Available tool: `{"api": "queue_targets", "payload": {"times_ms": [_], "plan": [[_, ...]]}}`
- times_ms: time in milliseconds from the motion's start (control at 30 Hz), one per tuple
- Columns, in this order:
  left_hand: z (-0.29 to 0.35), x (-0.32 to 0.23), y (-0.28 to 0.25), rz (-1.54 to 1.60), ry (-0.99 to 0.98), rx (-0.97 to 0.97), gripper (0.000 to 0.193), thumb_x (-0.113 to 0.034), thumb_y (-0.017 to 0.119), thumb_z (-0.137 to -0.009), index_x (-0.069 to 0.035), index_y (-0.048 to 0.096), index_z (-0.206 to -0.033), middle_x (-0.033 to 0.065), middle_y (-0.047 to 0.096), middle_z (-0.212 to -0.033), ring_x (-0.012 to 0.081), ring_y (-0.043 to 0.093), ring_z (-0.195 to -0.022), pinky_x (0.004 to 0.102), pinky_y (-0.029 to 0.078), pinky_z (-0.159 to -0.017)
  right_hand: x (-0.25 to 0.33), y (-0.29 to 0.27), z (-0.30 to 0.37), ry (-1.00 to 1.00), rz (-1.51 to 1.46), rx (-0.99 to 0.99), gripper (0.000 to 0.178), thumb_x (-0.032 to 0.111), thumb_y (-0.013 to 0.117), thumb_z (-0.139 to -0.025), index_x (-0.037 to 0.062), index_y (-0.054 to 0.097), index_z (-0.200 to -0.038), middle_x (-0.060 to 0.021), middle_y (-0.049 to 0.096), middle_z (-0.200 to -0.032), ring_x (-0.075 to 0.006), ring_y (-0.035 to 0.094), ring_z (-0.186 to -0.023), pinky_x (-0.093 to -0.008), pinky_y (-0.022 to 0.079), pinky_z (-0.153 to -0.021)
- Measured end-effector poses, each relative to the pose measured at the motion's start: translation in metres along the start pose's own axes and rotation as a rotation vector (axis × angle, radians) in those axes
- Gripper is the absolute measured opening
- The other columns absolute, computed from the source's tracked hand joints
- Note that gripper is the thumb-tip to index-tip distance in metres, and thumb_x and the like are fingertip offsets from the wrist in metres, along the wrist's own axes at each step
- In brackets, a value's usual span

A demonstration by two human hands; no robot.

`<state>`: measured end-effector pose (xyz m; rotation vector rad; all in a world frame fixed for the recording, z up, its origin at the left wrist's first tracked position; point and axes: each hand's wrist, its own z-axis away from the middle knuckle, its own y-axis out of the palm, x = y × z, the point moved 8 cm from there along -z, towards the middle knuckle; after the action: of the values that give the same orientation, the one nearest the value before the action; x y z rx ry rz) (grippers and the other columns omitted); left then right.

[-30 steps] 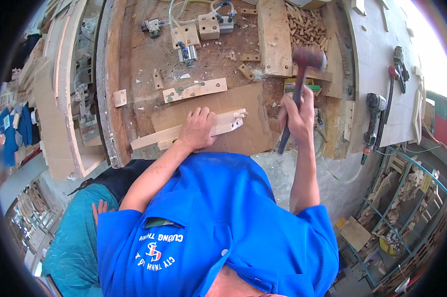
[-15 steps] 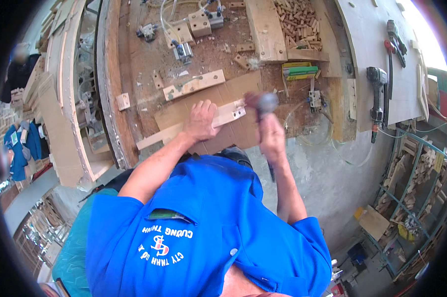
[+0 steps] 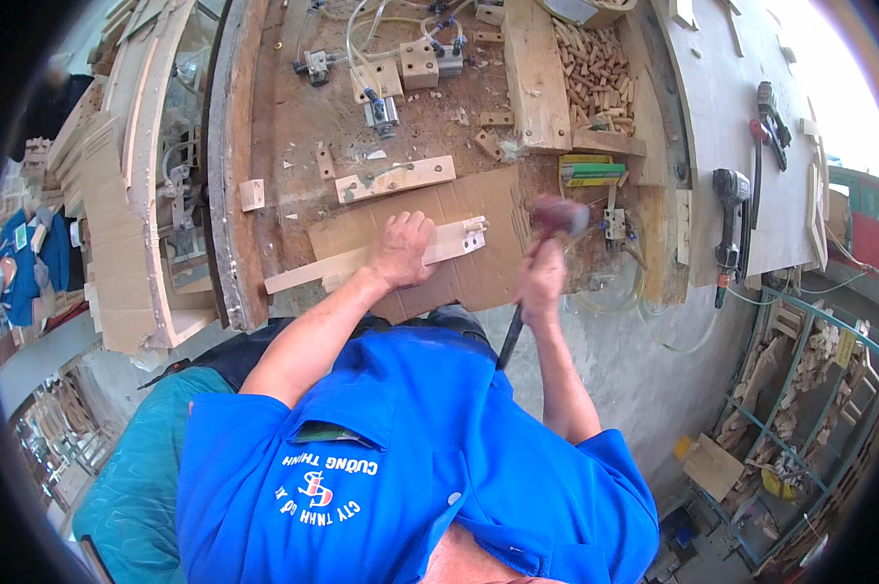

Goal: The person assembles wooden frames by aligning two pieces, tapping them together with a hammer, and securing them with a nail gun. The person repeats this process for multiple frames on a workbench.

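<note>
My left hand (image 3: 403, 249) is closed over a pale wooden bar (image 3: 449, 243) and presses it onto a flat sheet of cardboard (image 3: 502, 200). At the bar's right end two dark holes show, and a short dowel (image 3: 474, 224) sticks up beside them. A thinner strip of wood (image 3: 298, 276) reaches out leftward from under my wrist. In my right hand (image 3: 541, 282) is a hammer, gripped round its dark handle. The dark red hammer head (image 3: 560, 216) is raised, apart from the bar and to its right, slightly blurred.
Beyond the cardboard lies a wooden block with holes (image 3: 395, 179). Air cylinders (image 3: 381, 112) with clear hoses sit farther back. Dowels fill a wooden bin (image 3: 609, 142) at the far right, near a green and yellow box (image 3: 592, 171). A power drill (image 3: 730, 224) rests on the right-hand board.
The hammer head has moved right, away from the bar's end. My left hand stays on the bar. The whole view has shifted slightly.
</note>
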<state>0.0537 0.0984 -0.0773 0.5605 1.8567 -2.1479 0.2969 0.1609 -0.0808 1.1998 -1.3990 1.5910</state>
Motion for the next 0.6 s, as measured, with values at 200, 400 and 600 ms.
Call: {"api": "queue_targets", "payload": {"times_ms": [200,400,600], "plan": [[0.021,0.007,0.010,0.018,-0.038,-0.042,0.050,-0.033,0.084,-0.072,-0.007,0.060,-0.106,0.0155,0.059,-0.104,0.0367,0.060,-0.103,0.0485,0.050,-0.089,-0.002,0.020,0.007,0.821,-0.277,0.405,0.052,0.059,0.039,-0.115,0.0114,0.057,-0.102,0.0027,0.048,-0.062,-0.0096,0.039,-0.039,-0.0300,0.035,-0.035],[0.013,0.014,-0.037,0.169,-0.220,0.050,0.062,-0.045,0.084,-0.082,-0.002,0.055,-0.117,0.0237,0.065,-0.112,0.0483,0.069,-0.101,0.0585,0.057,-0.085,0.079,-0.045,-0.145,0.046,0.466,-0.014,0.036,0.033,0.056,-0.108,0.0055,0.064,-0.130,-0.0271,0.072,-0.099,-0.0475,0.070,-0.107,-0.0560,0.053,-0.094],[-0.025,-0.003,-0.163,0.499,-0.316,-0.024,0.067,-0.043,0.086,-0.088,-0.002,0.055,-0.131,0.0256,0.072,-0.120,0.0415,0.071,-0.114,0.0498,0.056,-0.095,0.067,0.005,-0.273,0.055,0.724,0.043,0.044,0.025,0.058,-0.103,0.0109,0.058,-0.145,-0.0261,0.068,-0.131,-0.0466,0.065,-0.124,-0.0563,0.051,-0.104]]}}
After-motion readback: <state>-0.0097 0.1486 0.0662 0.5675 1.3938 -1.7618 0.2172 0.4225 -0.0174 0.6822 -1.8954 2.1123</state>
